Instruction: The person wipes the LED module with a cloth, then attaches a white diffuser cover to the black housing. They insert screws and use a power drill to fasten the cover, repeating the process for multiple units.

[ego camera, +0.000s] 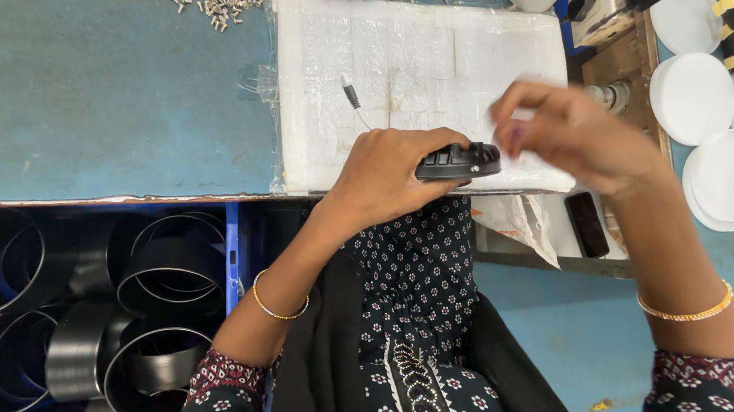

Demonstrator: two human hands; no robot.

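L hand (387,177) clamps ribbed black plastic disc (458,162) steady at blue worktop (102,107) edge; R hand (573,134), fingers pinched, contents unclear, works it.

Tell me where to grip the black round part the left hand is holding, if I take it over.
Grip the black round part by its ribbed outer rim, from its free right end. The left hand covers the left end, and the right hand hovers at that open end. A flat disc suits an edge pinch.

Worn blue workbench (83,99), blue floor (580,329); even, bright light
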